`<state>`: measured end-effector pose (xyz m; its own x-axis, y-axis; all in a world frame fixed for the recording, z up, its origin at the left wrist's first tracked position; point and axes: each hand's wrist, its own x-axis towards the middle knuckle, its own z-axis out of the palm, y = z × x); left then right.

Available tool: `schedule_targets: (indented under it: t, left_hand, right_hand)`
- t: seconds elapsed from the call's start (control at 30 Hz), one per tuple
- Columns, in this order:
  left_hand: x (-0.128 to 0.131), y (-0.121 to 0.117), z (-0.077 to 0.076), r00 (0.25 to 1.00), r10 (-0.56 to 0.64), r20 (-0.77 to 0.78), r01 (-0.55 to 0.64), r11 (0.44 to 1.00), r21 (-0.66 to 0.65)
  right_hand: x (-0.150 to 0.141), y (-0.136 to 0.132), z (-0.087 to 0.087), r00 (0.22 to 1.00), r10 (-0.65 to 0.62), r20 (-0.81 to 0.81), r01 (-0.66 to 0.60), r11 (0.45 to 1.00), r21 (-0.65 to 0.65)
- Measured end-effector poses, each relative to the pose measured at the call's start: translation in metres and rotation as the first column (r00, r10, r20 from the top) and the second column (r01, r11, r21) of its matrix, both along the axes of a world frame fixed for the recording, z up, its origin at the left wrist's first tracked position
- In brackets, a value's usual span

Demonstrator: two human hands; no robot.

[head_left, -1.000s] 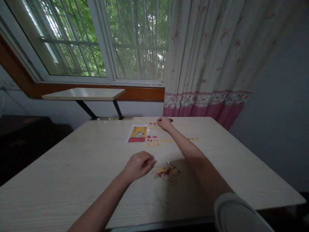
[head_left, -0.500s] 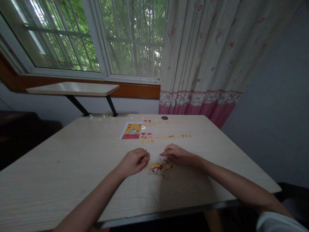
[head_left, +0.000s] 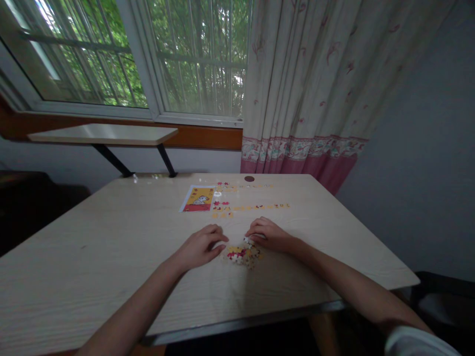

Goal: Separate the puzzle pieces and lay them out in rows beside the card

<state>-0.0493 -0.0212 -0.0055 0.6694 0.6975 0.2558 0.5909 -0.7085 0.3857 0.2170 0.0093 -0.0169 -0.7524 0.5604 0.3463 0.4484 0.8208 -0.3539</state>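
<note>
Step, likely: picking from pile (head_left: 241, 255) | right hand (head_left: 267, 234) at edge, fingers' hold unclear | left hand (head_left: 204, 245): fingers parted | next needs: fine pinch

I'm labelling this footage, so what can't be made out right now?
All in the head view:
Right hand: what it grips, if anything; the hand itself hides this.
Pile of pieces: exact count; too small and overlapping.
Sheet: fine print details; too small.
Sleeve: the rest; cut off by the bottom edge.

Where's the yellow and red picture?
In the head view, the picture lies toward the far edge of the table, just left of the rows of pieces.
</note>
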Motion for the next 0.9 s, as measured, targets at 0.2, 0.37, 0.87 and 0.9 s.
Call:
schedule_targets:
  t: [0.2,0.37,0.87,0.9]
  left_hand:
    - [0.001,0.003,-0.002,1.0,0.02,0.019,-0.02,1.0,0.021]
    - [0.008,0.002,-0.001,0.995,0.087,0.041,-0.089,0.995,0.05]
    - [0.026,-0.005,0.0,0.999,0.028,0.044,-0.028,1.0,0.011]
    - [0.027,-0.005,0.0,0.999,0.023,0.045,-0.023,1.0,0.006]
  right_hand:
    - [0.0,0.001,0.0,1.0,-0.018,-0.012,0.018,1.0,0.007]
    - [-0.003,0.001,-0.005,0.997,-0.066,-0.038,0.069,0.996,0.058]
    - [-0.026,-0.014,-0.004,0.98,-0.064,-0.187,0.103,0.972,0.21]
    - [-0.026,-0.014,-0.005,0.98,-0.065,-0.188,0.106,0.971,0.216]
